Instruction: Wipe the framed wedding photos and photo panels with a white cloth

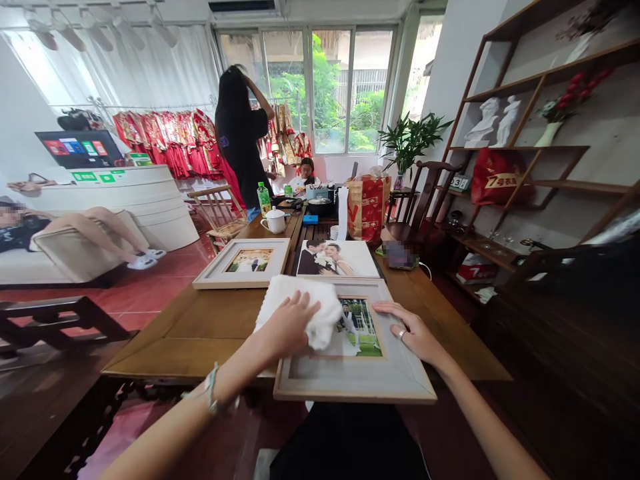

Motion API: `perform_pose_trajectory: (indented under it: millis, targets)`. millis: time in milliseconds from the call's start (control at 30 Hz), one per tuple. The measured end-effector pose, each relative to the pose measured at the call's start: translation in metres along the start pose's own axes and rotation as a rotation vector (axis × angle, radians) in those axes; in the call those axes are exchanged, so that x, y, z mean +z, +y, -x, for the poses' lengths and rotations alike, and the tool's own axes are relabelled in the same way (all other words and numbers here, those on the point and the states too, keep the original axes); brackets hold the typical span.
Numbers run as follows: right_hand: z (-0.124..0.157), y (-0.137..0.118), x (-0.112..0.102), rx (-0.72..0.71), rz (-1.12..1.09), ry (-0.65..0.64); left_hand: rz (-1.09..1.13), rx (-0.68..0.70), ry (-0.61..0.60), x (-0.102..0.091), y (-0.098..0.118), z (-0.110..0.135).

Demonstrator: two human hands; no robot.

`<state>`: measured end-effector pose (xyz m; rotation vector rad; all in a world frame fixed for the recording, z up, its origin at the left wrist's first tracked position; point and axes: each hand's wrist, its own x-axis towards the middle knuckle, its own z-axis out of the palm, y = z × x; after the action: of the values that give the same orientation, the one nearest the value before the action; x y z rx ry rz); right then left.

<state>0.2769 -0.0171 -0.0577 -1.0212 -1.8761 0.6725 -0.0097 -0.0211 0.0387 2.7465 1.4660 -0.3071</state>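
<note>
A light wooden picture frame (350, 392) with a wide pale mat lies at the table's near edge, overhanging it slightly. Inside it is a wedding photo (367, 327), its left part covered. My left hand (293, 323) presses a fluffy white cloth (300, 293) onto the frame's left side, the fingers bent over the cloth. On the right side of the frame rests my right hand (413, 330), a ring on one finger, its fingers stretched out flat. A second framed photo (245, 263) lies behind to the left. Directly behind is an unframed couple's portrait (337, 259).
Further back on the wooden table (200, 327) stand a white teapot (275, 220), a green bottle (263, 198) and a red-and-brown paper bag (369, 207). A phone (400, 255) with a cable lies at right. One person (243, 137) stands beyond; others are seated.
</note>
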Motion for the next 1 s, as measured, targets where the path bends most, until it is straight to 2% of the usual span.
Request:
perform_pose_trajectory:
  millis: [167,267,367,567,633,733,833,1000]
  targets:
    - [0.000,0.001,0.000,0.001,0.006,-0.009,0.119,0.096,-0.300,-0.002,0.048,0.084]
    - [0.000,0.002,0.001,0.001,0.007,-0.011,0.142,0.083,-0.363,0.002,0.059,0.100]
    - [0.001,0.002,0.001,-0.007,0.011,-0.008,0.113,0.023,-0.230,0.011,0.051,0.079]
    - [0.001,0.002,0.000,-0.008,0.018,-0.033,-0.004,-0.040,0.108,0.016,0.005,-0.016]
    - [0.001,0.002,0.000,-0.011,0.016,-0.028,-0.031,-0.056,0.209,0.015,-0.009,-0.040]
    - [0.000,0.000,0.000,-0.017,0.009,-0.022,-0.057,-0.070,0.251,0.013,-0.017,-0.051]
    - [0.000,0.000,0.000,-0.017,0.007,-0.023,-0.065,-0.050,0.155,0.011,-0.007,-0.027]
    - [0.000,0.002,0.001,-0.018,0.009,-0.021,-0.015,0.095,-0.098,0.015,0.033,0.051]
